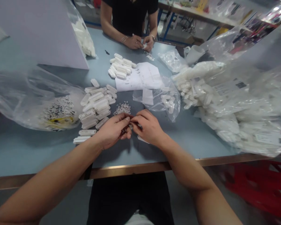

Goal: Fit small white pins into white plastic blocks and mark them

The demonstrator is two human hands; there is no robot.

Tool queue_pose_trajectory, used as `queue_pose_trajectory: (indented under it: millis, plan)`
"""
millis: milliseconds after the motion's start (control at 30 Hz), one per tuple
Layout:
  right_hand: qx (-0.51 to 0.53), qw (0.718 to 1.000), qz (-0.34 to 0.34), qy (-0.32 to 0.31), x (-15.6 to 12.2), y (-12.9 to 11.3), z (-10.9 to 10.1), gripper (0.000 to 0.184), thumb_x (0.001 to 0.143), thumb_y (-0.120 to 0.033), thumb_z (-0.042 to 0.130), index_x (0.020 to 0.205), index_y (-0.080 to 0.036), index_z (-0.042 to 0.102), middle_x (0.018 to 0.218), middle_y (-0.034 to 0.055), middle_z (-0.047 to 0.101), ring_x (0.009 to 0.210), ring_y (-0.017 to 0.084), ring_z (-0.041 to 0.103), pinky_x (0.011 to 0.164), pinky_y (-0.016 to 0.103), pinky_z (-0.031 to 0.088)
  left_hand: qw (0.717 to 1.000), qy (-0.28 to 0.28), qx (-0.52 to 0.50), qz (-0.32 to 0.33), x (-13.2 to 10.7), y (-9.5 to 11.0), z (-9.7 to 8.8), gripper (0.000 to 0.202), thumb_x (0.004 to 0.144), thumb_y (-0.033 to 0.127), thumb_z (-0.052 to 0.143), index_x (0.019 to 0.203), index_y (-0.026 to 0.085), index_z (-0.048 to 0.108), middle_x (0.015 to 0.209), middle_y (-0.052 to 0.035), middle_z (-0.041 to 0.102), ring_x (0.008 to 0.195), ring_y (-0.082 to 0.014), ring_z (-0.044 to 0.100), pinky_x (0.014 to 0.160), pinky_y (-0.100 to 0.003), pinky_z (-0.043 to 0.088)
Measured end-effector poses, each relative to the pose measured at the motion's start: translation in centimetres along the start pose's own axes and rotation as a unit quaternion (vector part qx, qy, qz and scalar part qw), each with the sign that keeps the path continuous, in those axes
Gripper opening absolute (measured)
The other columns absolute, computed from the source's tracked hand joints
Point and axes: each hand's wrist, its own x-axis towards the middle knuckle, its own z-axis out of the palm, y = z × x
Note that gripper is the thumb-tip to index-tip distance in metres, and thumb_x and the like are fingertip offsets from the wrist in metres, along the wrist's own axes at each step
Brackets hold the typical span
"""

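My left hand [115, 129] and my right hand [148, 126] meet above the near part of the table, fingers bent and pinched together. Whatever lies between the fingertips is too small and too covered to name. Just beyond them is a heap of tiny white pieces [122, 108]. Left of my left hand, long white plastic housings [97, 103] are piled up, with a few lying singly nearer the edge. Part of a flat white piece [143, 139] shows on the table under my right hand.
Across the blue-grey table [178, 142], a co-worker's hands [141, 42] handle a small white piece. White housings [121, 66] and a paper sheet [152, 75] lie mid-table. Bulging clear bags [227, 90] crowd the right; another bag [37, 109] holds small pieces at left.
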Motion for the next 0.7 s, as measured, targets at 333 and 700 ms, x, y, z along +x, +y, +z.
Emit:
queue_pose_trajectory:
  millis: [333, 700]
  plan:
    - [0.0, 1.0, 0.005, -0.025, 0.0, 1.6, -1.7, 0.01, 0.088, -0.016, 0.054, 0.089, -0.017, 0.064, 0.09, 0.0055, 0.061, 0.086, 0.016, 0.059, 0.079, 0.028, 0.049, 0.971, 0.087, 0.211, 0.064, 0.6, 0.2, -1.4, 0.036, 0.09, 0.051, 0.045, 0.099, 0.02, 0.061, 0.064, 0.0024, 0.055, 0.049, -0.0108, 0.045, 0.048, -0.024, 0.034]
    - [-0.137, 0.969, -0.072, -0.193, -0.1, 2.3, -2.5, 0.015, 0.088, -0.009, 0.05, 0.084, -0.014, 0.063, 0.087, 0.0082, 0.059, 0.086, 0.02, 0.052, 0.076, 0.031, 0.045, 0.713, 0.028, 0.694, 0.092, 0.9, -0.2, -1.7, 0.053, 0.085, 0.061, 0.055, 0.117, 0.019, 0.058, 0.101, -0.0109, 0.072, 0.091, -0.03, 0.067, 0.071, -0.033, 0.045]
